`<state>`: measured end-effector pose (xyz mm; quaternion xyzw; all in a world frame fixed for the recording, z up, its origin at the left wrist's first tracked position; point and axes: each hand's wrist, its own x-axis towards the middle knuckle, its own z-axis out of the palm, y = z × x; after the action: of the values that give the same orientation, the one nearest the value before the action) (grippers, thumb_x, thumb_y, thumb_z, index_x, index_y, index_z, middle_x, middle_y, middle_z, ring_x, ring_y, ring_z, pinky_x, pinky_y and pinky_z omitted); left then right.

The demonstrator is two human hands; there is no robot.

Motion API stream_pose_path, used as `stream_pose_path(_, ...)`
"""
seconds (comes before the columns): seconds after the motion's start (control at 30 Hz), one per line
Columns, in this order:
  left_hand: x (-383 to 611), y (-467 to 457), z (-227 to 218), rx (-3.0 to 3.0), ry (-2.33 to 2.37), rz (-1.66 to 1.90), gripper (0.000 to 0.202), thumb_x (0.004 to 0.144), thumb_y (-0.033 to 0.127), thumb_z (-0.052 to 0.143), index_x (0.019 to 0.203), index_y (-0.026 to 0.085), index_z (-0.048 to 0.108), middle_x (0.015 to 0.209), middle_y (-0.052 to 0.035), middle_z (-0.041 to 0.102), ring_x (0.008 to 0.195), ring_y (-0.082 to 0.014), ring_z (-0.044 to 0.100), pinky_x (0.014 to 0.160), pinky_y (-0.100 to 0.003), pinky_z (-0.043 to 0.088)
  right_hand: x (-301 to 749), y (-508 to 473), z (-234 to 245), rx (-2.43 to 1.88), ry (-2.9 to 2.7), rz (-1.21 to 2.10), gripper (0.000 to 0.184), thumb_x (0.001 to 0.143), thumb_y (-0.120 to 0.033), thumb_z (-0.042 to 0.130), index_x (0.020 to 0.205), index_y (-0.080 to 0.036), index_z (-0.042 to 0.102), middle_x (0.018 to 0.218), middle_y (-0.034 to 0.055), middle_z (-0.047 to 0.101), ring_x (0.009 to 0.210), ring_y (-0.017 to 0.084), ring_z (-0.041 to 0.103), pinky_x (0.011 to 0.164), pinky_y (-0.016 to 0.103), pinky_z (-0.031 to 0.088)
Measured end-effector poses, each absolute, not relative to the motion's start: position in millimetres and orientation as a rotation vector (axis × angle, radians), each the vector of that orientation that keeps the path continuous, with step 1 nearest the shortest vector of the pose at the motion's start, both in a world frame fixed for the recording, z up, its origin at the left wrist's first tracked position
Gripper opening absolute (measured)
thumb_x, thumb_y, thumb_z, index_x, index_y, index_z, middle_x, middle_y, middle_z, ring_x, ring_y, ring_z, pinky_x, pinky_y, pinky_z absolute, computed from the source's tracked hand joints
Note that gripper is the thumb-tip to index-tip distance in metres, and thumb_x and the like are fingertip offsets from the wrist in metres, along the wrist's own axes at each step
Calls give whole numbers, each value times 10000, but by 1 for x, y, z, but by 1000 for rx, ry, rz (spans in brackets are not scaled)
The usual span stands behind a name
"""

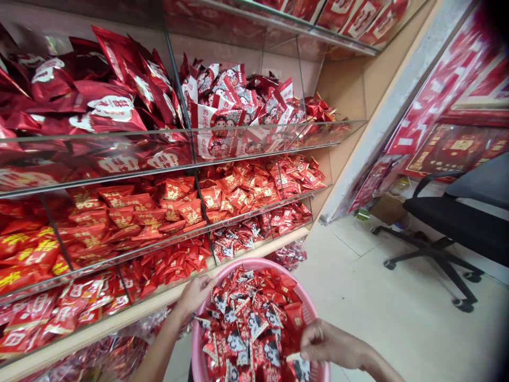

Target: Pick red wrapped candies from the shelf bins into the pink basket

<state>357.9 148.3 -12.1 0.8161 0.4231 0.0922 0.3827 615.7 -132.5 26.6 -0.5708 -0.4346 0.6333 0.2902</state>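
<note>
A pink round basket [260, 263] heaped with small red, white and black candy packets [250, 318] sits low in front of me. My left hand [195, 293] grips the basket's left rim, fingers curled over it. Over the packets at the basket's right side, my right hand [323, 342] is bunched with its fingers closed; what it holds is hidden. Just above the basket, glass-fronted shelf bins [246, 233] hold similar red packets.
Tiers of glass bins [119, 175] full of red wrapped sweets rise on the left. A black office chair [449, 223] on castors stands on the pale tiled floor [382, 297] to the right, with red boxes [449, 101] behind it and a cardboard box [387, 207] beside it.
</note>
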Motion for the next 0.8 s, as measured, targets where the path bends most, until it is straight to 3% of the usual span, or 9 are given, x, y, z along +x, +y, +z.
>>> stream_pose_path(0.17,357,149,-14,2089,1102,232,464,753,629,378,578,200,385,541,72,326,537,-90,333,539,-225,237,606,-121,17,-1627,-1459,1547,108,718,-235,609,712,-152,678,627,-11,580,584,93,502,548,197,366)
stream_pose_path(0.23,357,150,-16,2091,1104,232,467,750,634,376,578,200,386,537,74,325,533,-90,337,539,-225,242,604,-114,21,-1688,-1583,1473,91,696,-174,601,736,-167,682,668,-16,605,615,95,512,563,192,363)
stream_pose_path(0.33,357,150,-18,2095,1110,230,475,751,644,364,582,201,393,534,74,330,535,-93,351,546,-228,253,608,-96,33,-1796,-1711,1318,77,697,-167,592,710,-166,668,676,-12,617,614,100,516,557,195,355)
stream_pose_path(0.53,358,151,-18,2110,1137,236,482,767,644,329,587,203,398,535,66,369,552,-108,394,566,-237,265,629,-20,59,-1934,-1683,619,208,840,-258,452,766,-168,624,683,11,628,620,131,539,595,226,369)
stream_pose_path(0.67,358,151,-19,2117,1140,237,475,775,629,317,589,201,406,539,63,366,549,-107,383,558,-238,258,634,40,60,-2118,-1518,309,184,855,-241,454,948,-177,600,925,51,641,807,163,592,677,229,390)
stream_pose_path(0.8,357,150,-20,2119,1150,241,473,771,626,322,586,199,408,546,61,360,552,-106,375,556,-237,259,630,78,49,-2266,-1495,215,226,860,-223,477,1069,-199,559,1073,73,594,910,165,597,718,220,386)
